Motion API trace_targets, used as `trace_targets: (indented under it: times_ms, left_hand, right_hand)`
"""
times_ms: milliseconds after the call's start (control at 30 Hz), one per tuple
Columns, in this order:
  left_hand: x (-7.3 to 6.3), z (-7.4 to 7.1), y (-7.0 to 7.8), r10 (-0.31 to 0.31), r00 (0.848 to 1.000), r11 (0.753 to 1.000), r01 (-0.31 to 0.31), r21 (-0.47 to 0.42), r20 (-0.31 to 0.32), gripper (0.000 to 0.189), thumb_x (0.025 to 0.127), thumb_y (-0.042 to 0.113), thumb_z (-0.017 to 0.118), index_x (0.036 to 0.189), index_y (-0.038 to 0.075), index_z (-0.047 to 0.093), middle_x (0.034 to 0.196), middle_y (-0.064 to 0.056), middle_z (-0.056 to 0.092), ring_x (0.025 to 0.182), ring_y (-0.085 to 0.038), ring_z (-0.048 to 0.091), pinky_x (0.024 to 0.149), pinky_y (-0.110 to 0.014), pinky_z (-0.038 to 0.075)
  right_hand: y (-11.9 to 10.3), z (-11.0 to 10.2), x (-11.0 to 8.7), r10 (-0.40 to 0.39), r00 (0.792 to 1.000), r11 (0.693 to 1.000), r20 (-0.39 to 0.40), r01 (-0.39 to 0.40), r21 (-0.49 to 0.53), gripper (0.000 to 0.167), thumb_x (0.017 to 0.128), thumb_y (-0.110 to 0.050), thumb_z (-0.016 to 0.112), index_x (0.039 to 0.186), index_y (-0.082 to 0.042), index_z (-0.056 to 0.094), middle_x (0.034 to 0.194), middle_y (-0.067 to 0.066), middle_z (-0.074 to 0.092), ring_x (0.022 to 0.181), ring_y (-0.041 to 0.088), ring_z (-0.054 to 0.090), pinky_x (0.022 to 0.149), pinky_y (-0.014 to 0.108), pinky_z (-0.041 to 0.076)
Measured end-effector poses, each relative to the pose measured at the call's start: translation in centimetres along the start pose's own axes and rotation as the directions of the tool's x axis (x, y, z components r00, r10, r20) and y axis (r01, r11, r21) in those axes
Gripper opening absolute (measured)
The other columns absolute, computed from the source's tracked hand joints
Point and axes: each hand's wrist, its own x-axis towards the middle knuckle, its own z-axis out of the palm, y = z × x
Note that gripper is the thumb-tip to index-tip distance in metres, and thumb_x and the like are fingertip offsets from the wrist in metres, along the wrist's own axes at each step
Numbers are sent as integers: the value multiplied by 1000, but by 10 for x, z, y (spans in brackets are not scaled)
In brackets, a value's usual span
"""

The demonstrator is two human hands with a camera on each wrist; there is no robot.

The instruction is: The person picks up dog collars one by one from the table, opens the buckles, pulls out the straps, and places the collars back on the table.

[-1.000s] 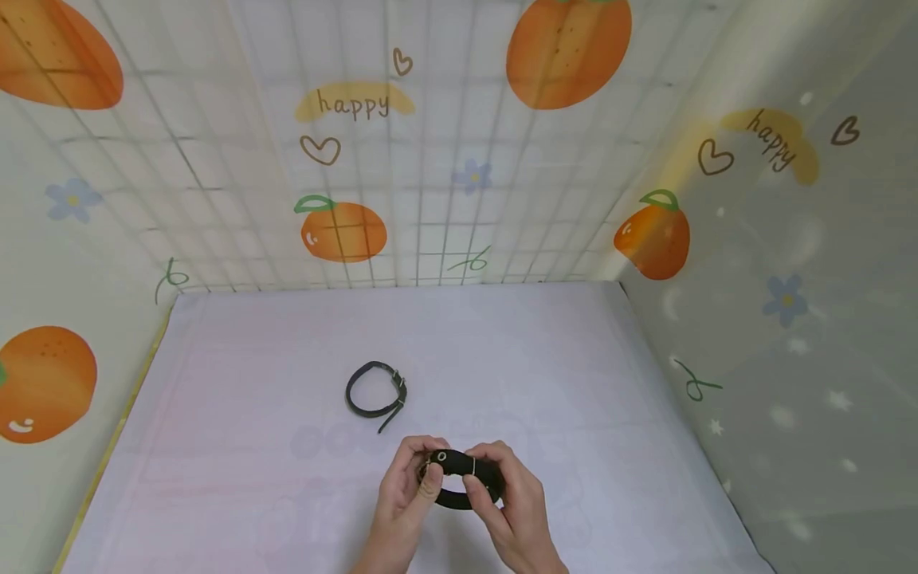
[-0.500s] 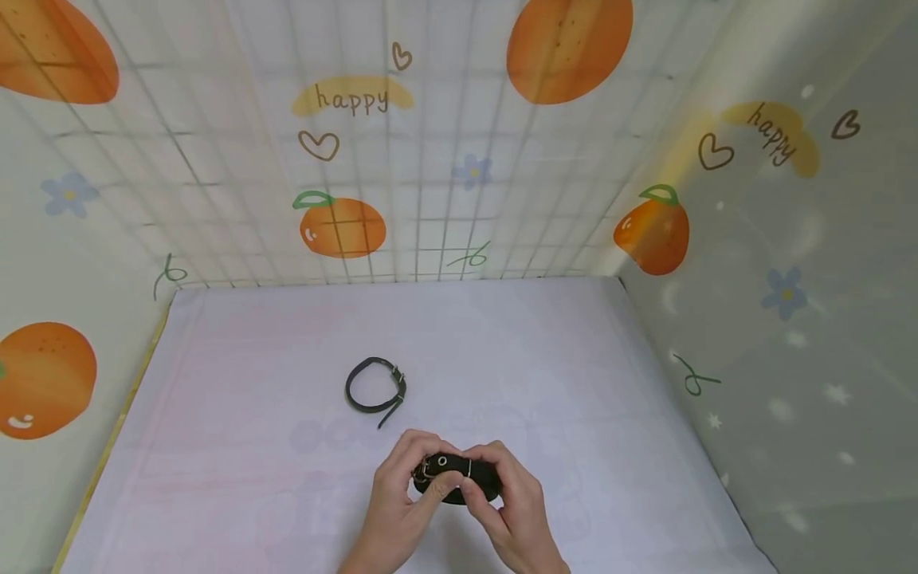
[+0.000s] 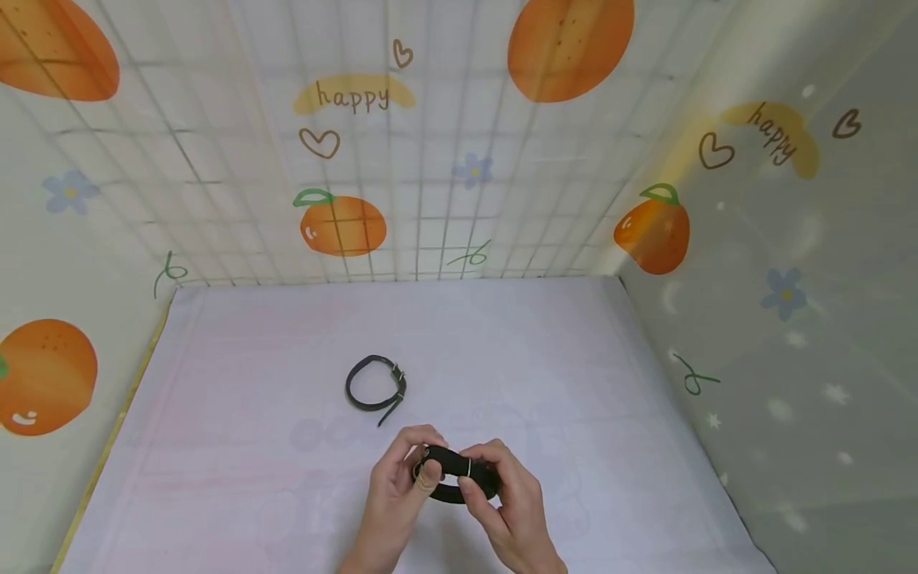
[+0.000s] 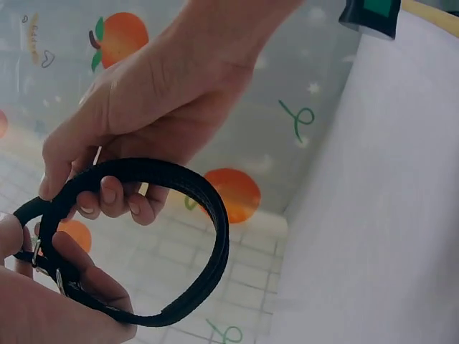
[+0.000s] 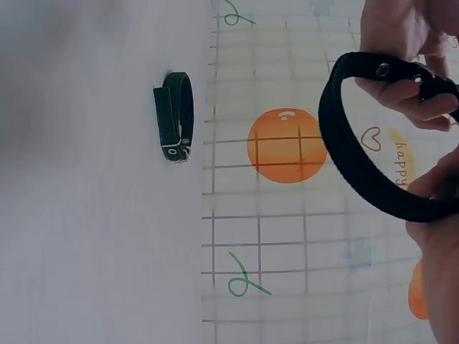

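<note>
Both hands hold a black buckled collar (image 3: 449,460) above the front of the table, its band forming a loop. My left hand (image 3: 393,486) grips the end with the metal buckle (image 4: 62,282), thumb in front and fingers behind. On the right side, my right hand (image 3: 518,496) pinches the band near a thin light-coloured keeper (image 3: 469,467). In the right wrist view an eyelet (image 5: 383,70) shows on the band close to the left fingers. A second black collar (image 3: 402,387), fastened into a ring with its tail sticking out, lies on the table just beyond the hands.
A pale cloth covers the table (image 3: 237,478). Translucent sheets printed with oranges and hearts stand at the back and both sides, a wire grid (image 3: 437,215) behind the rear one. A green and black device (image 4: 371,16) shows at the left wrist view's top edge.
Half a second ago the collar was squeezed nearly flat with the thumbs close together. Now my left thumb has moved left, the loop is wider, and the eyelet has turned upward.
</note>
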Motion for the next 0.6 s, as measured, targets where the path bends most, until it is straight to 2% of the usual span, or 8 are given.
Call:
trace_targets:
  times_ms: [100,200,300,400,467,600]
  left_hand:
    - [-1,-2,1,-59,997,998,57,-33,-44,19,109,19,60,127,12,62,129,5,58,123,-13,62,102,-24,51]
    - [-1,-3,1,-88,994,995,85,-53,-59,18,110,23,59,127,24,64,135,7,59,132,-12,61,108,-25,51]
    - [-1,-4,0,-53,998,998,53,-40,-14,20,110,17,58,130,20,63,135,7,59,124,-10,65,105,-25,54]
    - [0,-4,-2,-5,1000,1000,5,-3,24,25,110,10,58,135,7,59,129,7,61,108,-7,66,97,-23,56]
    - [-1,-4,-3,17,999,999,-19,49,39,28,110,8,58,137,1,57,129,6,61,100,-7,65,95,-24,57]
    - [-1,-5,-8,47,998,983,-55,175,50,31,110,7,60,140,5,59,133,-5,61,95,-10,65,93,-26,58]
  right_hand:
    - [-1,-1,0,18,1000,1000,-9,-18,9,32,92,12,71,122,3,63,95,12,64,77,7,65,63,15,56]
    - [-1,-1,0,31,999,999,-22,-30,23,33,91,15,70,122,4,62,95,11,63,76,7,63,61,15,55]
    - [-1,-2,-1,35,999,999,-24,-34,39,35,90,17,70,122,5,62,96,11,64,76,8,64,60,15,55]
    - [-1,-2,-2,44,999,998,-25,-43,46,39,87,20,69,122,5,62,97,11,65,78,8,65,61,16,56]
    - [-2,-2,-1,55,998,998,-29,-54,41,41,85,22,69,122,4,62,100,11,67,81,7,67,64,17,58]
    - [-5,-3,-1,87,995,996,-42,-86,31,43,86,23,66,124,4,61,104,16,71,88,8,72,69,19,62]
